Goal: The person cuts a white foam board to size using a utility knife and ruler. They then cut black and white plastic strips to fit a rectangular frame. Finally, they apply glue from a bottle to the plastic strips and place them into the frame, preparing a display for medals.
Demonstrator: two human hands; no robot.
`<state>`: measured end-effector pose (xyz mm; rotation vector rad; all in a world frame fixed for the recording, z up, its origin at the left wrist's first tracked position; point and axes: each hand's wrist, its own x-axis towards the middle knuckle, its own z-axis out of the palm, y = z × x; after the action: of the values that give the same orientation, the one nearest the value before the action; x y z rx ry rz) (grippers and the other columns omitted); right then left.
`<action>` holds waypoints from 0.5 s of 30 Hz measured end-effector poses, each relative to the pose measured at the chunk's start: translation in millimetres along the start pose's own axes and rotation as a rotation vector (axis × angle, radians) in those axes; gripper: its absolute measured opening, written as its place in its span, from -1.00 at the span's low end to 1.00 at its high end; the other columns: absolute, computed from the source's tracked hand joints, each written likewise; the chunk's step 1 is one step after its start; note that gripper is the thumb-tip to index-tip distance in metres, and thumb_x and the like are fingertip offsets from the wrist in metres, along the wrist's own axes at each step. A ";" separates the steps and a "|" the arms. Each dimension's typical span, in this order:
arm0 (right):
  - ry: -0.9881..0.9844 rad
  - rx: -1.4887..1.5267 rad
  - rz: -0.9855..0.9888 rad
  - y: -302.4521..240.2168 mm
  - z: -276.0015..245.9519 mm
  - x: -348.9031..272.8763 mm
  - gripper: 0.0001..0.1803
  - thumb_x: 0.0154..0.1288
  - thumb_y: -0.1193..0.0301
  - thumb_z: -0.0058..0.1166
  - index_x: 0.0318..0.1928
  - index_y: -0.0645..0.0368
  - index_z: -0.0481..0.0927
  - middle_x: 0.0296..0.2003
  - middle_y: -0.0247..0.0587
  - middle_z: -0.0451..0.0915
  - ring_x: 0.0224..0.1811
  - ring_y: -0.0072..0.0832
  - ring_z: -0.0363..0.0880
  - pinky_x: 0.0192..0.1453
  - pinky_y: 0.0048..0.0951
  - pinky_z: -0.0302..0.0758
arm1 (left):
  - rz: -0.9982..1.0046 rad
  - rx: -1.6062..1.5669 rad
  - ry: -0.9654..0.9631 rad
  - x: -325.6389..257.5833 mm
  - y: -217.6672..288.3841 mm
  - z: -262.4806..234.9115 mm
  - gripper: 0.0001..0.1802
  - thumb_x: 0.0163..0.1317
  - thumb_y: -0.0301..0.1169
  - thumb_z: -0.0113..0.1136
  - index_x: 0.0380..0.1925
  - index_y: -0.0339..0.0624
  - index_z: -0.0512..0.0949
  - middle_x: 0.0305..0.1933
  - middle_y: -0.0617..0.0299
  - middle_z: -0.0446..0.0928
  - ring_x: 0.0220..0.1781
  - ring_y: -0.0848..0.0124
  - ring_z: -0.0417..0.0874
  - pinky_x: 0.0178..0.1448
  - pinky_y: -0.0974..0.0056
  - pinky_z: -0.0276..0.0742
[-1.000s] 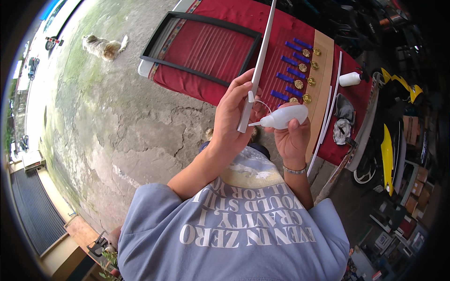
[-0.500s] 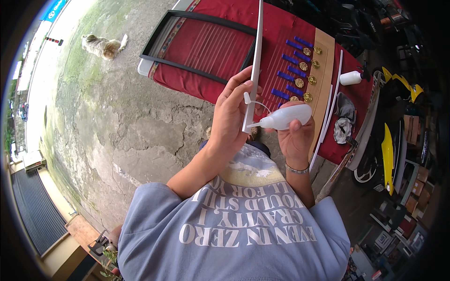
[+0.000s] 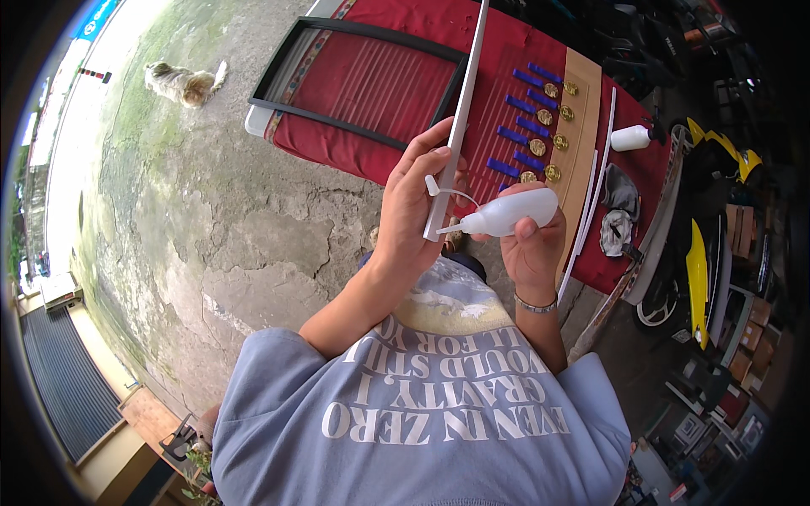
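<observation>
My left hand is closed round the near end of a long white strip, which rises away from me over the table. In my right hand lies a white squeeze bottle with a thin nozzle, tilted toward the left. The nozzle tip is right beside the strip's near end; whether they touch I cannot tell. The bottle's small white cap hangs open on its tether near my left fingers.
On the red-covered table lie a black frame, several medals with blue ribbons, a tan board, more white strips, a spray bottle and a grey cloth. A dog rests on the concrete floor.
The strip's near end has shifted slightly left and down, and the strip now leans more to the right. The bottle has moved a little left with its nozzle.
</observation>
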<state>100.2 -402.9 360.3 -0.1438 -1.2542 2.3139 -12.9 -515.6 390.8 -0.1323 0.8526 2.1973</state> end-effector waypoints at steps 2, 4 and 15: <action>-0.002 -0.003 -0.001 -0.8 0.5 0.1 -0.53 0.31 0.23 0.32 -0.03 0.40 0.52 -0.22 -0.02 0.65 -0.31 -0.23 0.76 -0.44 -0.50 0.69 | -0.005 -0.015 -0.004 -0.1 -0.2 0.1 -0.53 0.37 -0.40 0.07 0.28 -0.22 0.41 -0.30 0.26 0.52 -0.34 0.55 0.58 -0.30 0.47 0.56; -0.006 -0.004 -0.002 -0.6 0.1 0.8 -0.53 0.30 0.24 0.32 -0.03 0.40 0.53 -0.22 -0.02 0.65 -0.31 -0.24 0.76 -0.44 -0.50 0.69 | -0.013 -0.035 -0.007 -0.7 0.3 1.0 -0.53 0.37 -0.41 0.07 0.28 -0.23 0.41 -0.30 0.26 0.52 -0.35 0.55 0.58 -0.30 0.48 0.56; 0.002 -0.107 -0.015 -6.4 2.8 2.3 -0.52 0.26 0.23 0.37 -0.05 0.40 0.53 -0.25 -0.07 0.65 -0.29 -0.34 0.75 -0.38 -0.49 0.70 | -0.011 -0.014 -0.004 0.6 1.8 2.2 -0.51 0.36 -0.40 0.07 0.28 -0.26 0.40 -0.34 0.29 0.48 -0.37 0.56 0.55 -0.29 0.45 0.54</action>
<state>99.8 -401.1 367.4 -0.1723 -1.3738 2.2339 -14.2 -514.7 393.2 -0.1391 0.8321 2.1933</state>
